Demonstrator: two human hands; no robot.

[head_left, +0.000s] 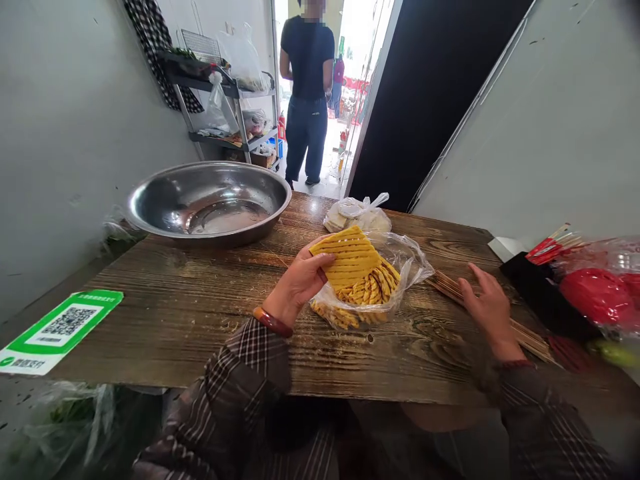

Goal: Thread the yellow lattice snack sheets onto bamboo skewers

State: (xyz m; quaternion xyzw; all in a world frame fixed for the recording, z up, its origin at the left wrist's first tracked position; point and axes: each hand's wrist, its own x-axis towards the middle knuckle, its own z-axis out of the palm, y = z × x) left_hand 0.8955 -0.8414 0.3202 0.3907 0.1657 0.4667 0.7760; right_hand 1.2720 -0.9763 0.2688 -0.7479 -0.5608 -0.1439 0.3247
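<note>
My left hand (298,285) is closed on a flat yellow slitted sheet (350,259), perhaps tofu skin, thumb on top and fingers hidden beneath. The sheet is tilted over a clear plastic bag (414,261) whose mouth lies open. Inside the bag are more yellow slitted pieces (373,288), folded and ridged. To the right, my right hand (486,308) hovers by a bundle of thin wooden skewers (533,341), fingers apart and nothing in them. Part of the bundle is hidden behind that hand.
A large steel basin (215,200) stands at the table's far left. Behind the open bag lies a tied bag of pale rounds (357,215). A black box (545,293) and red packages (595,293) crowd the right. A person (307,87) stands in the doorway beside a shelf cart (230,87).
</note>
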